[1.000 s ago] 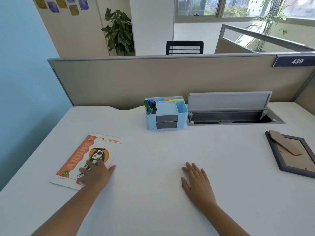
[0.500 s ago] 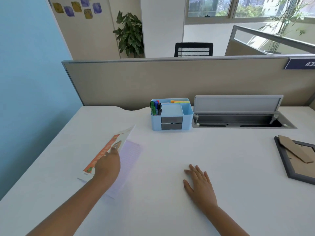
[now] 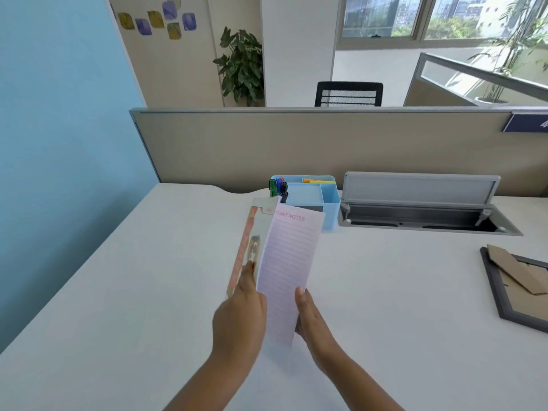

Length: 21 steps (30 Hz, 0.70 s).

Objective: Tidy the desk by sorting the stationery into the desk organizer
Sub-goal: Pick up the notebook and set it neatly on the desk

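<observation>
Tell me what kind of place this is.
Most likely an open-plan office. The white desk backs onto a beige cubicle partition with a numbered plate, a mesh office chair shows beyond it, and a blue desk organizer holds pens.

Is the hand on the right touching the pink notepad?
Touching. The head view shows the right hand with its thumb pressed against the edge of the pink notepad.

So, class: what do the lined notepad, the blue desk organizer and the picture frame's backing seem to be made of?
Notepad: thin paper, matte pink, printed lines; it bows slightly. Desk organizer: probably moulded plastic, smooth pale blue, thin even walls. Picture frame's backing: likely brown cardboard, dull, with a folded stand.
</observation>
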Available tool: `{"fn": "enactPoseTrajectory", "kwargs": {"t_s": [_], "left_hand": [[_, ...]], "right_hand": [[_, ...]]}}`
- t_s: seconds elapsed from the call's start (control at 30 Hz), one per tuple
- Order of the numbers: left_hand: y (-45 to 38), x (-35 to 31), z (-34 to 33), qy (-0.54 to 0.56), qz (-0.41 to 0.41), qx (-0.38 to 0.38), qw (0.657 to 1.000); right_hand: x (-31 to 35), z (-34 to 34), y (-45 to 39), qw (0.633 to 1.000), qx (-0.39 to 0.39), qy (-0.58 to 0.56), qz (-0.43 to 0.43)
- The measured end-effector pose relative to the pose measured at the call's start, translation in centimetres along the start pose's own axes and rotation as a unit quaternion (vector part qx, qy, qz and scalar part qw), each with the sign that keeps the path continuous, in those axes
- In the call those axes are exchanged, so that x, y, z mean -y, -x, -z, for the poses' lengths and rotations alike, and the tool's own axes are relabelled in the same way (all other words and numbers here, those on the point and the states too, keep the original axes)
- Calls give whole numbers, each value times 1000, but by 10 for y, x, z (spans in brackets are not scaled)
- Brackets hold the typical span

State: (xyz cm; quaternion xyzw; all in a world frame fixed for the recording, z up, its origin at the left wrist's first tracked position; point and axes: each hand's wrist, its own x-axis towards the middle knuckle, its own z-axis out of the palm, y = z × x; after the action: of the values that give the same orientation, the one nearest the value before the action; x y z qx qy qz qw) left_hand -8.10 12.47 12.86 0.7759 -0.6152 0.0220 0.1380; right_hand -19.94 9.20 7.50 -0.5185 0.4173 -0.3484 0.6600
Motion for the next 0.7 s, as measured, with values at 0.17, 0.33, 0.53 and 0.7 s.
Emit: {"fn": "enactPoseTrajectory", "kwargs": {"t_s": [0.17, 0.33, 0.53, 0.7], "left_hand": [[29, -19, -20, 215, 0, 22, 976], [42, -16, -54, 188, -158, 4, 969], [28, 31, -49, 350, -15, -56, 935], [-15, 57, -46, 482, 119, 16, 868]], "right_hand": [[28, -9, 8, 998, 25, -31, 46], [31, 6, 9, 991, -75, -96, 62], [36, 36, 5, 987, -93, -92, 94], [35, 45, -8, 986, -83, -109, 93]]}}
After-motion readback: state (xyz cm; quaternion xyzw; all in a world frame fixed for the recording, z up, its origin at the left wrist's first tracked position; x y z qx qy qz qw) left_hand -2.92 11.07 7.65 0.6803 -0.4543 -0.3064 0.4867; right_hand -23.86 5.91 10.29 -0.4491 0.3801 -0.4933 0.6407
